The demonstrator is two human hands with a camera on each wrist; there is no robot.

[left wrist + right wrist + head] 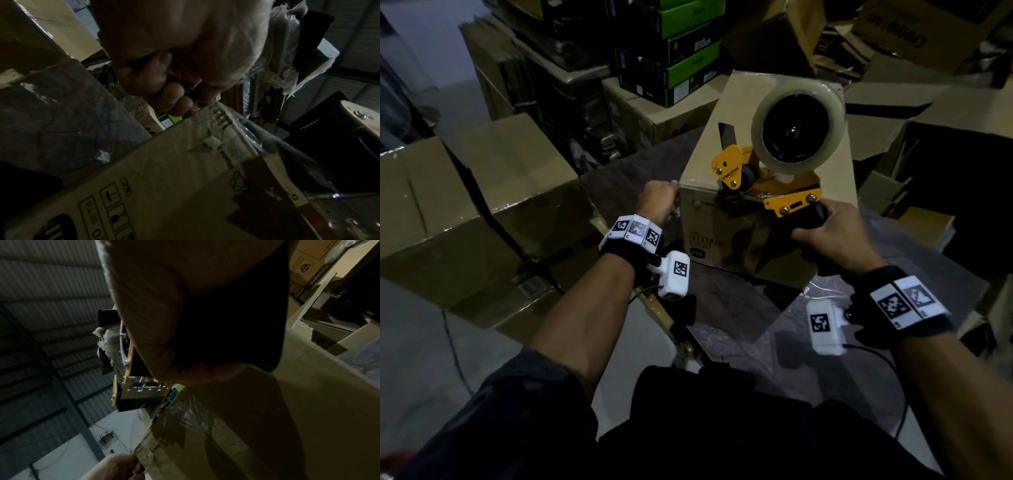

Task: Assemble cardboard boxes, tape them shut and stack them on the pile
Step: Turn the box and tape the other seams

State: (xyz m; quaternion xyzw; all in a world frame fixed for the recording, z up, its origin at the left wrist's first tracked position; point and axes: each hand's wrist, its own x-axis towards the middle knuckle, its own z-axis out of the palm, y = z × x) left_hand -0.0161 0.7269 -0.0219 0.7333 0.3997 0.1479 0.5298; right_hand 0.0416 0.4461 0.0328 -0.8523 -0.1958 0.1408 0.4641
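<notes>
Warehouse table (pixel 739 308) | closed box (pixel 784 113) | right hand (pixel 835 240) grips dispenser (pixel 787 150) | left hand (pixel 657 202) fisted at box corner

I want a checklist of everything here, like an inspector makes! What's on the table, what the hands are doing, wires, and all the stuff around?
Surface: dark table carrying one box.
Job's things: cardboard box upright; yellow tape dispenser at its near top edge, clear tape roll mounted.
Clutter: nothing seen on the table.
Grippers: right hand grips the dispenser handle; left hand, fingers curled, at the box's top left corner.
Cables: thin black cable from the right wrist camera.
Surroundings: brown cartons left; green-and-black boxes stacked behind.
</notes>
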